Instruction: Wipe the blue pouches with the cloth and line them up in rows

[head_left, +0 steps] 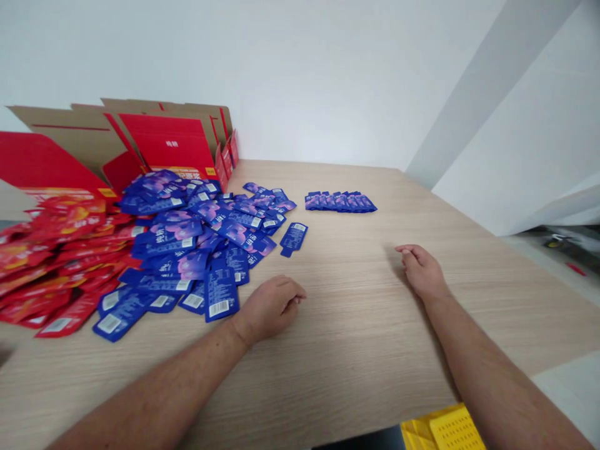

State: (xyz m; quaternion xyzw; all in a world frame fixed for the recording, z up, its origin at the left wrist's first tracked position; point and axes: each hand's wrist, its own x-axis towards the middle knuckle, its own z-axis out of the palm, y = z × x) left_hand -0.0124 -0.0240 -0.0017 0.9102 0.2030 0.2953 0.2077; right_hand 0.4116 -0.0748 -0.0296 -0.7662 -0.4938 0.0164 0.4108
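The left hand (269, 309) lay with fingers loosely curled, holding nothing, just beside a scattered pile of flat blue plastic sachets (201, 240) on the light wooden table (356, 350); the right hand (422, 272), also curled and empty, rested apart.

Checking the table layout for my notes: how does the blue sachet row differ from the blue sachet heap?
The blue sachet row is neatly lined up, overlapping, while the blue sachet heap lies scattered. The row sits alone on the wooden table; the heap touches the red sachets. Both are glossy blue sachets.
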